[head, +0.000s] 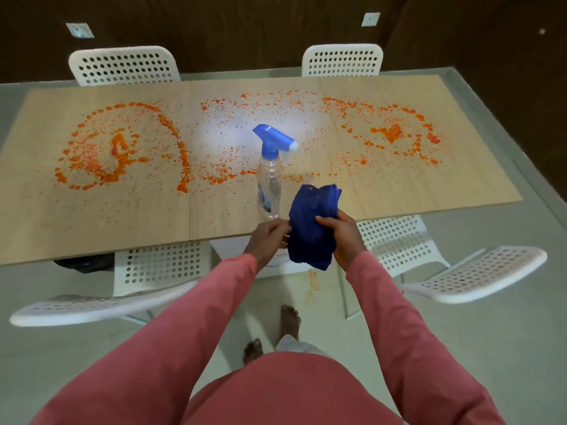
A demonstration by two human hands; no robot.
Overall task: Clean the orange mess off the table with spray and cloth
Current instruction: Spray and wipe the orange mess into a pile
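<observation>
Gripping the blue cloth (311, 228) between 2 hands, right hand (343, 233) clasping it, left hand (268, 236) pinching its edge.

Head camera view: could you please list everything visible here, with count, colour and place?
table: one, light wood top, across the middle.
orange mess: splatters and swirls across the tabletop; one smear on the floor near the table.
spray bottle: one, clear with blue trigger head, upright near the table's near edge.
cloth: one, dark blue, held at the near edge.
chairs: five, white perforated, two far, three near.
dark object: one, black, under the table's left.
left hand: touches the cloth's edge.
right hand: grips the cloth.
sleeves: two, pink.
bare feet: two, on grey floor.
</observation>
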